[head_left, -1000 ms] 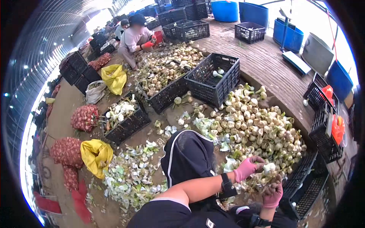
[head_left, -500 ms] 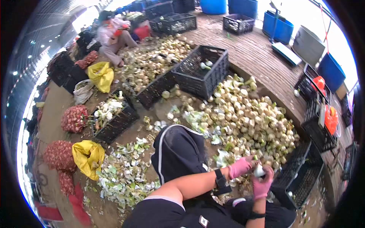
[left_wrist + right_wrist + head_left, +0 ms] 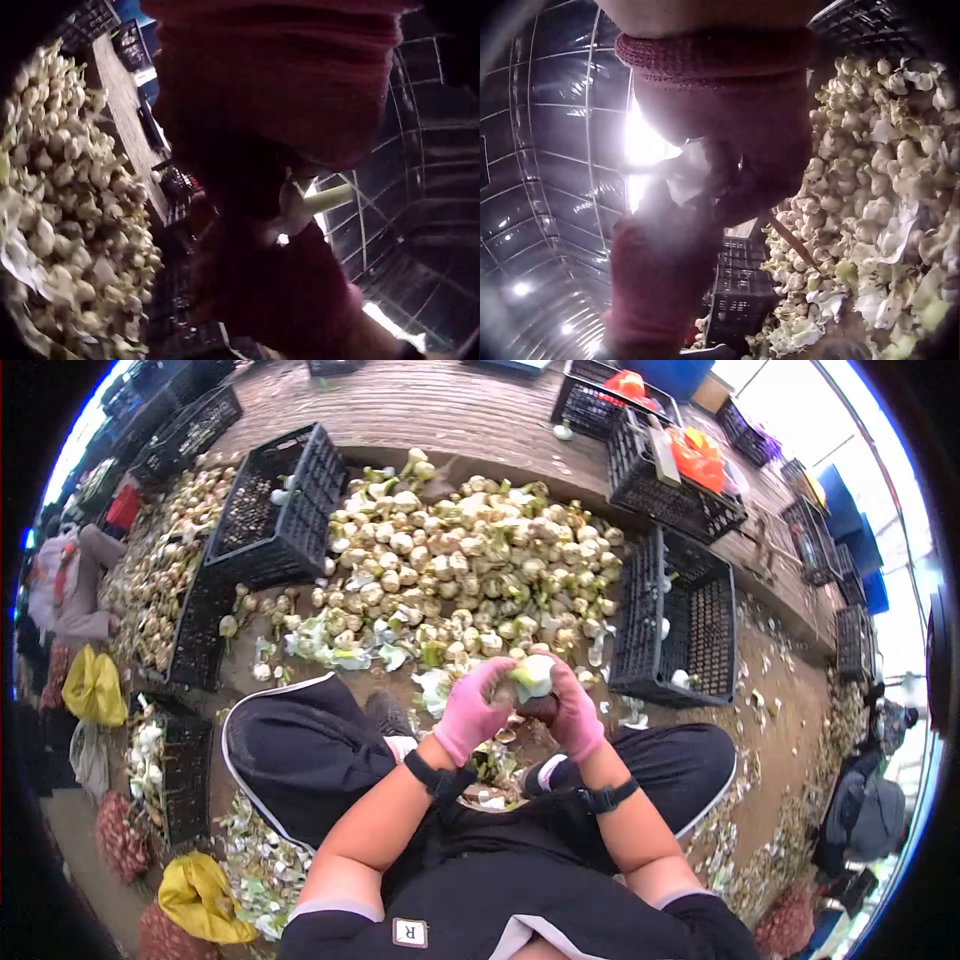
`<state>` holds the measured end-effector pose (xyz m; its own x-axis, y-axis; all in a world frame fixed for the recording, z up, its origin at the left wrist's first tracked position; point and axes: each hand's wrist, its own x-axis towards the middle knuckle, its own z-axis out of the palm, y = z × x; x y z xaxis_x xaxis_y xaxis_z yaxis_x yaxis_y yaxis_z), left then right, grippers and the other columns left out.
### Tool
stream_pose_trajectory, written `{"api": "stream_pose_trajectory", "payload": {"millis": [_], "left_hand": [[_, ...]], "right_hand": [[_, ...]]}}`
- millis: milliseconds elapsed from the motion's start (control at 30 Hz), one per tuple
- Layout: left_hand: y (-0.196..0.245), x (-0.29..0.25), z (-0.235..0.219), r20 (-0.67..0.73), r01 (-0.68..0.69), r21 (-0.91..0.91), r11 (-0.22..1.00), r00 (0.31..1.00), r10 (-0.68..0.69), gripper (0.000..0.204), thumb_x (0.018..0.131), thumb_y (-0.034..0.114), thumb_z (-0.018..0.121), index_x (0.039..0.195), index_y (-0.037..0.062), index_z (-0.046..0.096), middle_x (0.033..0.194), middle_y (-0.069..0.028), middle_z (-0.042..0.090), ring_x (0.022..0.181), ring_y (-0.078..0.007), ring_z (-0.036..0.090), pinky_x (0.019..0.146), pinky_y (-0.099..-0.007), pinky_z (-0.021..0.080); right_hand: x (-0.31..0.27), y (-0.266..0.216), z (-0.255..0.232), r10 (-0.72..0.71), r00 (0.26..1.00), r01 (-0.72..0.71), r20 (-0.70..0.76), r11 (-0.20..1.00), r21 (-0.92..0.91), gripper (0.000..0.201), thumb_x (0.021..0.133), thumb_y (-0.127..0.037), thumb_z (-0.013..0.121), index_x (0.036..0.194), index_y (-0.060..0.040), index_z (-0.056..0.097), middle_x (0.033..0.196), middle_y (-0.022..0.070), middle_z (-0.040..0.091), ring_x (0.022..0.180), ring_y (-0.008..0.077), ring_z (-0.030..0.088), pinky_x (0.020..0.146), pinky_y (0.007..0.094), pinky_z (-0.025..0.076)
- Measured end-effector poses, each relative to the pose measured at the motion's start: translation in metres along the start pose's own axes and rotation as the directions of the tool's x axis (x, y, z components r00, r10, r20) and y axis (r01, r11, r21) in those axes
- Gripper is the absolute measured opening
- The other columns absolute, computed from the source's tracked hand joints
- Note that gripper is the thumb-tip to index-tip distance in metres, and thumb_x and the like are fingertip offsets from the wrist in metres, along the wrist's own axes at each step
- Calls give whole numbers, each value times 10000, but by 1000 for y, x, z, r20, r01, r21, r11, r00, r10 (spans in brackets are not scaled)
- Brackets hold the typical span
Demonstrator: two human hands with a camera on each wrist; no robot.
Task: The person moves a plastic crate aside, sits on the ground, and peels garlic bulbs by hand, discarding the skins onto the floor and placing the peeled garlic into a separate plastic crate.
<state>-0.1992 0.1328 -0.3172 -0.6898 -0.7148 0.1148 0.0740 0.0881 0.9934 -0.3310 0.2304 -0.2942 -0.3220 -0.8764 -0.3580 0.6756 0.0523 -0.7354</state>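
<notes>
Both hands wear pink gloves and meet in front of the person's knees. My left hand [image 3: 478, 705] and my right hand [image 3: 570, 710] together grip one pale bulb [image 3: 533, 675] with a green-white top, held just above the ground. The left wrist view shows the bulb's pale stalk [image 3: 319, 201] sticking out between the two gloves. In the right wrist view the bulb [image 3: 694, 176] sits between the gloves, partly lost in glare. A large heap of similar pale bulbs [image 3: 470, 575] lies on the ground just beyond the hands.
A black crate [image 3: 680, 620] stands right of the heap, another crate [image 3: 275, 510] left of it. More crates [image 3: 660, 470] line the brick ledge behind. Peeled leaves [image 3: 260, 860] and a yellow bag [image 3: 200, 900] lie at lower left. Another person [image 3: 75, 585] sits far left.
The head view has swung right and down, centring the heap. Both hands brought the bulb from the right side in toward the knees, and now hold it together.
</notes>
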Motion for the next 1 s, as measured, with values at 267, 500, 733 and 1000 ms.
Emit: {"api": "stream_pose_trajectory", "payload": {"millis": [267, 500, 733, 1000], "left_hand": [[6, 14, -8, 75, 422, -354, 835, 902, -424, 139, 940, 86, 527, 1023, 40, 628, 960, -19, 643, 881, -95, 579, 794, -237, 469], [-38, 15, -17, 15, 419, 411, 810, 885, -465, 282, 830, 148, 631, 1098, 63, 607, 967, -112, 677, 901, -242, 642, 788, -355, 497], [-11, 4, -6, 184, 29, 565, 824, 970, -160, 551, 773, 187, 696, 1283, 120, 497, 1359, -184, 434, 1212, -357, 467, 1013, -410, 405], [-9, 9, 2, 24, 299, -284, 911, 952, -305, 195, 855, 20, 646, 1047, 24, 612, 1085, -91, 645, 946, -186, 637, 794, -268, 544]], "right_hand": [[-1, -1, 2, 36, 999, -33, 13, 977, -209, 564, 967, -442, 448, 1342, -21, 450, 1161, 83, 585, 986, 145, 560, 842, 273, 457], [-16, -9, 14, 239, 931, -260, 275, 965, 42, 778, 867, -568, 543, 1468, -162, 263, 976, 97, 657, 623, 227, 653, 520, 348, 529], [12, 15, -23, -57, 963, 14, -263, 987, -161, 414, 981, -267, 487, 1324, -35, 477, 1124, 75, 592, 989, 147, 579, 835, 284, 491], [18, 27, -41, -217, 895, 142, -390, 967, -214, 328, 966, -118, 448, 1279, -45, 517, 1092, 97, 605, 885, 145, 597, 766, 247, 499]]}}
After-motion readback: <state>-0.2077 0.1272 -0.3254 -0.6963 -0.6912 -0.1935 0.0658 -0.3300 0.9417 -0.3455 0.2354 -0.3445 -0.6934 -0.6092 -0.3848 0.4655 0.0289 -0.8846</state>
